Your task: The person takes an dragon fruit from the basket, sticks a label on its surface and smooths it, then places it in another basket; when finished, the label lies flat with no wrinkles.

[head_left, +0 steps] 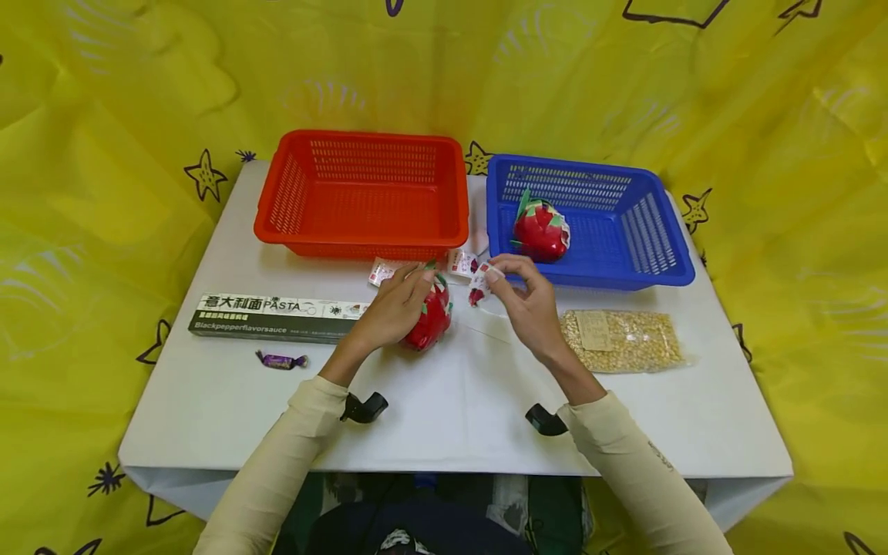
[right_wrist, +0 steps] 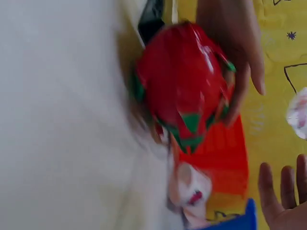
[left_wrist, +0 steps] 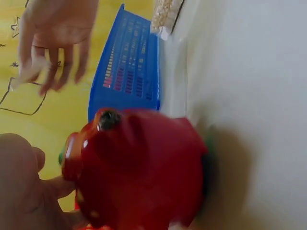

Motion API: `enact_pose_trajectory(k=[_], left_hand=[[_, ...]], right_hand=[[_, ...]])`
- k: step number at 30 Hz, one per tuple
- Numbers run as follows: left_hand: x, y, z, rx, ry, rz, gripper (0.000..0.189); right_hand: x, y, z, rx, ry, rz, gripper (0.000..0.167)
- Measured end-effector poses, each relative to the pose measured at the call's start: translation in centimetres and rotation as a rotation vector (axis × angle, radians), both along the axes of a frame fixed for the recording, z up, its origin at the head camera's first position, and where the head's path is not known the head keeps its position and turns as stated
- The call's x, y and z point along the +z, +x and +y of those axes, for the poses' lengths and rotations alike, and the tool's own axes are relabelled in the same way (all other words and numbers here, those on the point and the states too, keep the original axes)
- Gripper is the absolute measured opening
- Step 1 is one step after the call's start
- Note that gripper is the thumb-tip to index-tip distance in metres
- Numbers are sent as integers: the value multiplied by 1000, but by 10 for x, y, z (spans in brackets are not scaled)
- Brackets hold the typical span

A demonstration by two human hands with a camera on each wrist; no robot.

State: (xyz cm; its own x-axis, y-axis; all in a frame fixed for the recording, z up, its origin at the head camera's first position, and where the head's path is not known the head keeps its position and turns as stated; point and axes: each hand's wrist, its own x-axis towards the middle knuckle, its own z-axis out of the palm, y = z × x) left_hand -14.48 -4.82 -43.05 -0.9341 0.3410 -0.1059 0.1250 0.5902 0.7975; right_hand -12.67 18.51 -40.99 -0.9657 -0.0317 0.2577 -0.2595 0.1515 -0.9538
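My left hand (head_left: 400, 307) grips a red dragon-fruit-shaped item (head_left: 432, 317) with green leaf tips, low over the white table. Its red, glossy side (left_wrist: 139, 167) fills much of the left wrist view. My right hand (head_left: 525, 302) pinches a small white packet (head_left: 479, 285) with red print between thumb and fingers. In the right wrist view that packet (right_wrist: 298, 115) is blurred and cut by the edge. More small white packets lie near the red basket, one (head_left: 461, 263) between the hands and another (head_left: 385, 271) beside my left fingers. A second dragon-fruit-shaped item (head_left: 542, 231) sits in the blue basket.
At the back stand a red basket (head_left: 378, 250) and a blue basket (head_left: 666, 270). A long pasta box (head_left: 270, 317) lies to the left, with a purple wrapped candy (head_left: 280, 361) in front of it. On the right lies a bag of yellow kernels (head_left: 624, 341).
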Motion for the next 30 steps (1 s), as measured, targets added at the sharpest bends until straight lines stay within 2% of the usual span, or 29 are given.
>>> enact_pose_trajectory(k=[2,4,9,13,16,21,24,30], left_hand=[[3,0,-4,-14,0,15,63],[4,0,-7,-32,-6,41,61],[5,2,-13,-61,30,67,56],[4,4,-15,-75,61,54,52],[3,5,-16,-109,57,25,52],[2,9,-16,-192,-20,-2,72],[1,10,-16,-220,-68,8,83],[-2,9,-18,-254,-162,20,81]], right_hand=[[-9,4,-9,36,-27,-79,19],[-19,7,-16,59,-30,-119,20],[-37,11,-26,84,5,-155,20],[-47,12,-33,91,48,-183,20],[-52,11,-38,83,104,-189,22],[-58,10,-43,51,179,-173,22],[-61,10,-43,39,178,-167,23],[-62,8,-38,87,203,-128,25]])
